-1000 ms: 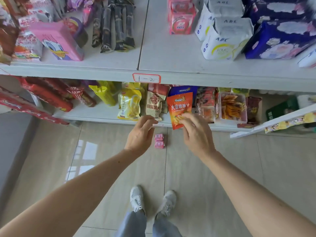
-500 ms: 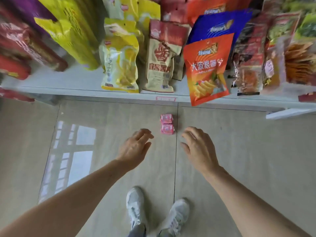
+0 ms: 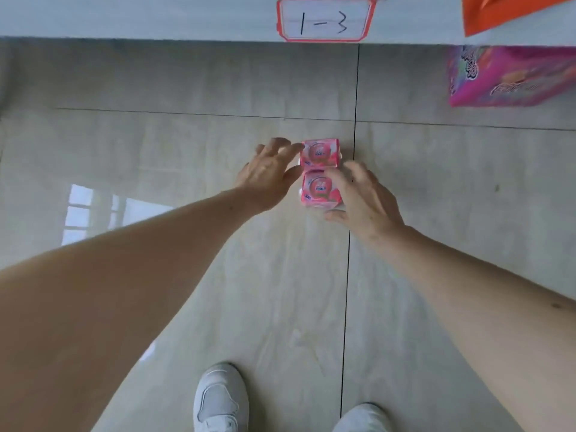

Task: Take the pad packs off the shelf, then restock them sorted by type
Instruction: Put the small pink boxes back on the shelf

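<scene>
Head view: camera has dropped toward the floor since half a second ago; the snack shelves are gone from frame, only the shelf edge (image 3: 156, 17) with the "1-3" label (image 3: 325, 18) runs across the top. Both hands, which were hovering short of the packs, are now on them at frame centre. Far pack (image 3: 320, 153) and near pack (image 3: 318, 190) lie touching, one behind the other on the floor (image 3: 156, 145). Left hand (image 3: 268, 173): fingers spread, fairly straight, tips at the far pack's left side, no closed grip visible. Right hand (image 3: 363, 198): fingers curled over the near pack's right side, thumb under its near edge; looks like a grasp forming, full closure not clear. My read: pickup of the floor packs is starting, restock comes next. Room: bare tile left, right and toward the shoes (image 3: 221, 397) at the bottom. Shelf edge overhangs above, and a pink box (image 3: 511, 77) sits upper right, well apart from the packs.
</scene>
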